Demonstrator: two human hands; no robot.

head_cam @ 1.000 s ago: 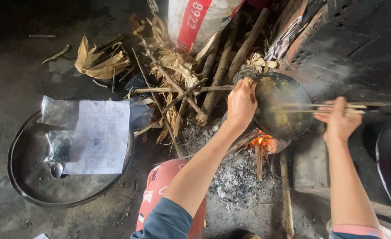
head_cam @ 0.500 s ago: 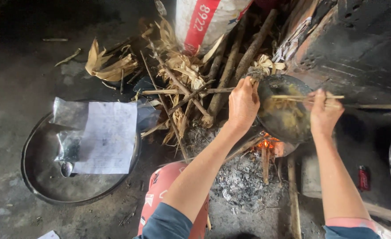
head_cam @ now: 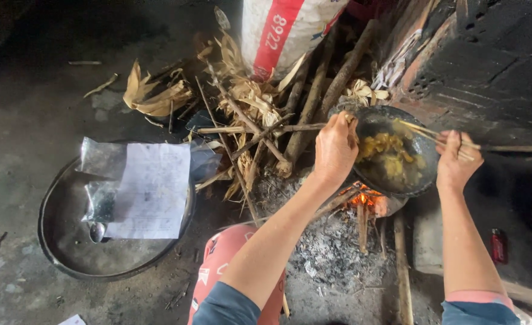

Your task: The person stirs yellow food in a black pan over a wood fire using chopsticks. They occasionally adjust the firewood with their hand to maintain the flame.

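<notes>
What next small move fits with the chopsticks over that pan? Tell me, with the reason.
Probably dip the chopsticks into the yellow food and turn it. The right hand holds them with their tips at the pan's far edge, the left hand steadies the rim, and the fire burns right beneath.

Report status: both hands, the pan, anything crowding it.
Left hand grips rim of round blackened pan over small fire. Right hand holds thin wooden chopsticks over yellow food. Dry firewood sticks crowd pan's left.

Pan (head_cam: 371, 123) sits over fire (head_cam: 362, 197), basin (head_cam: 52, 241) far left.
</notes>
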